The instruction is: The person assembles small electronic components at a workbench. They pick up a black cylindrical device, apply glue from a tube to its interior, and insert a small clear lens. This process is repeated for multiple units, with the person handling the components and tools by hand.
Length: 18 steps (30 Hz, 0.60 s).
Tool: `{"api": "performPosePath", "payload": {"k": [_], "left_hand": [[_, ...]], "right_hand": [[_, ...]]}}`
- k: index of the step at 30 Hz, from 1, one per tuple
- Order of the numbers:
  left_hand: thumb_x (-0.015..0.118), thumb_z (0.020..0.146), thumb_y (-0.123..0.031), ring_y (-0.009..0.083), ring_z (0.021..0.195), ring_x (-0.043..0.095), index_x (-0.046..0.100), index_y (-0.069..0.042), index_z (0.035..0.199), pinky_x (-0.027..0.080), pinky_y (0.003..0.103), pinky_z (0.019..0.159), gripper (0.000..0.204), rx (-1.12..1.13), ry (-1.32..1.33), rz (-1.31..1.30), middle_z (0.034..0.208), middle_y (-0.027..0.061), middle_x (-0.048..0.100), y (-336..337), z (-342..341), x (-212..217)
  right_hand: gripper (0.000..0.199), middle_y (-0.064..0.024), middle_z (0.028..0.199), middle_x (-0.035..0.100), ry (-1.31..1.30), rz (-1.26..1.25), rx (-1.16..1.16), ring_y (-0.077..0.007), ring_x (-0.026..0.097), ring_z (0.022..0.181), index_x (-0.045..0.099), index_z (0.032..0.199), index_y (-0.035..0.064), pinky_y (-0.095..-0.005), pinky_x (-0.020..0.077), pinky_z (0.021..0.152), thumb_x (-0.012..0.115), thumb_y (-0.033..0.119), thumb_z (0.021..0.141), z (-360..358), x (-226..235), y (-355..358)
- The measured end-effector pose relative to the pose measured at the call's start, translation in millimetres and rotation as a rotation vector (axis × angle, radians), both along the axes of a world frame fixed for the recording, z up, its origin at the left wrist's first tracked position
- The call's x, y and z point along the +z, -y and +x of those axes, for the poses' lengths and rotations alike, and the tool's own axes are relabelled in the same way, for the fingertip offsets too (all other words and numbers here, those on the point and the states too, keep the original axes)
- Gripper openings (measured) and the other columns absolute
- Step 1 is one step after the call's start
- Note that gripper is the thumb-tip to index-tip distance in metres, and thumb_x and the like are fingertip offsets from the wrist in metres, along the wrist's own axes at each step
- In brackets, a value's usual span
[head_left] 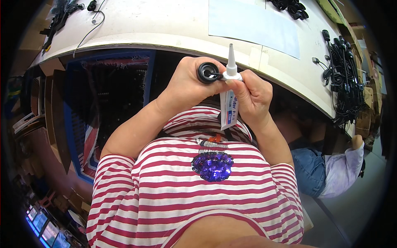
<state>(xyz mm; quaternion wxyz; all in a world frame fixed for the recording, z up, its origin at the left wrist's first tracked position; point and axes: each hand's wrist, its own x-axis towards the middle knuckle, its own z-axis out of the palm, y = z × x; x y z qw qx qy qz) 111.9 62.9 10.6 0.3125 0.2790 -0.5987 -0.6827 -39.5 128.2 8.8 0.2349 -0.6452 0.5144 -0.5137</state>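
My left hand (pixel 182 82) is closed around a round black cylindrical part (pixel 202 73), whose hollow, ring-shaped end faces up. In my right hand (pixel 255 95) is a white and blue glue tube (pixel 228 110), pinched near its neck between thumb and fingers. A white tapered nozzle (pixel 231 60) points up from the tube. Both hands meet in front of my chest, just short of the table's near edge. A small dark piece (pixel 218 76) bridges the gap between the black part and the nozzle's base; what it is I cannot make out.
The white table (pixel 165 25) carries a pale paper sheet (pixel 254 27). Bundled black cables (pixel 345 78) lie at its right end, black parts (pixel 291 8) at the back. A thin cable (pixel 93 31) lies at left. Below stands a blue crate (pixel 76 120). Another person (pixel 326 169) is at right.
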Motion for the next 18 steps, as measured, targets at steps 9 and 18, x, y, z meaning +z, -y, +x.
{"api": "performPosePath", "payload": {"k": [9,18], "left_hand": [[0.072,0.072,-0.008,0.0083,0.064,0.06,0.063,0.003,0.079,0.05,0.021,0.058,0.016,0.003,-0.021,0.026,0.069,0.0057,0.063,0,-3,-2],[0.071,0.073,-0.009,0.0078,0.077,0.057,0.057,-0.001,0.094,0.047,0.021,0.069,0.026,-0.095,0.054,-0.085,0.084,0.0035,0.06,11,-2,4]], "right_hand": [[0.028,-0.006,0.05,0.043,-0.014,0.018,-0.005,-0.0116,0.04,0.04,0.049,0.061,0.0011,-0.0254,0.0314,0.038,0.062,0.013,0.083,-2,0,1],[0.028,-0.0056,0.05,0.045,-0.057,0.056,0.018,-0.0107,0.041,0.042,0.05,0.063,0.0014,-0.0255,0.0333,0.04,0.06,0.015,0.085,-13,8,8]]}}
